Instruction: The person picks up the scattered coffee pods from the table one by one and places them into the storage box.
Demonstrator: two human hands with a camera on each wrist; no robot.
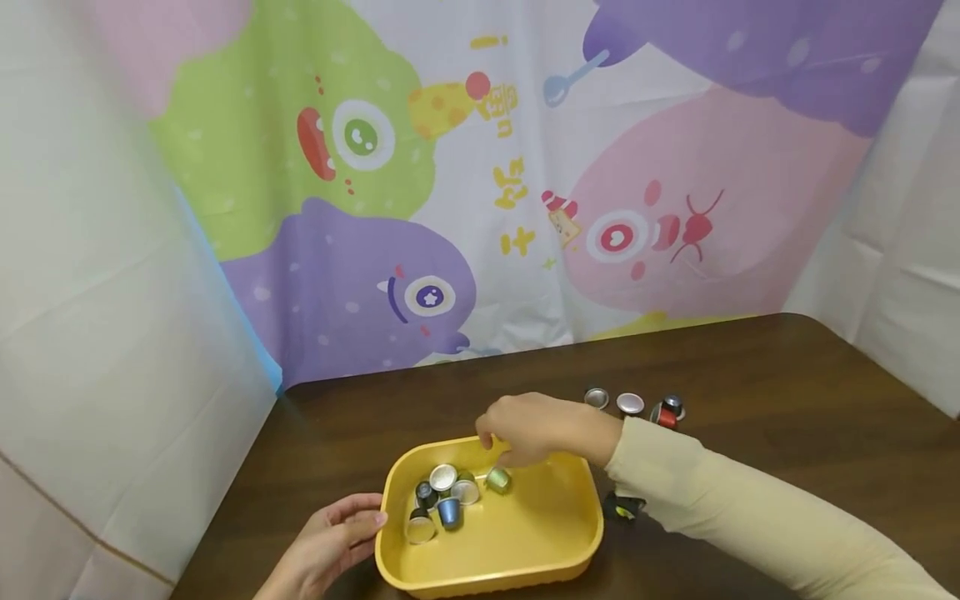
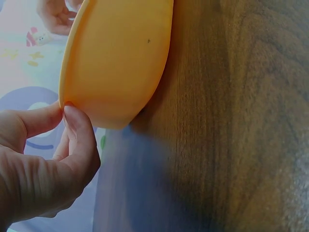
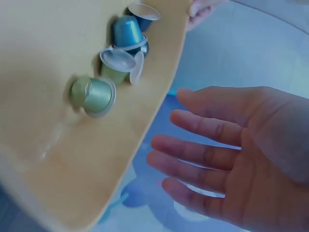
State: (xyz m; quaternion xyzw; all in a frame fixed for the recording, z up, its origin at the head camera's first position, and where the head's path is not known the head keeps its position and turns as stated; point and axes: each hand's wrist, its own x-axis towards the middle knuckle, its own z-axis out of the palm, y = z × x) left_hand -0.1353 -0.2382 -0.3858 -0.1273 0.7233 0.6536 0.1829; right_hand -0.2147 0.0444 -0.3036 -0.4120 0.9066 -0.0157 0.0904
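Pinching yellow tray (image 1: pixel 536 529): left hand (image 1: pixel 337 533). Right hand (image 1: pixel 534 427): grip relaxed near green capsule (image 1: pixel 498 480). Dark item (image 1: pixel 622 507) beside sleeve (image 1: pixel 750 504) unclear.

A dark object (image 1: pixel 624 507) beside the yellow tray (image 1: pixel 540 527), partly hidden by a cream sleeve (image 1: pixel 757 492), defies identification; clustered coffee capsules (image 1: pixel 449 512) overlap, obscuring one another, while the left-wrist view's top edge crops both tray and right hand (image 2: pixel 57 17)
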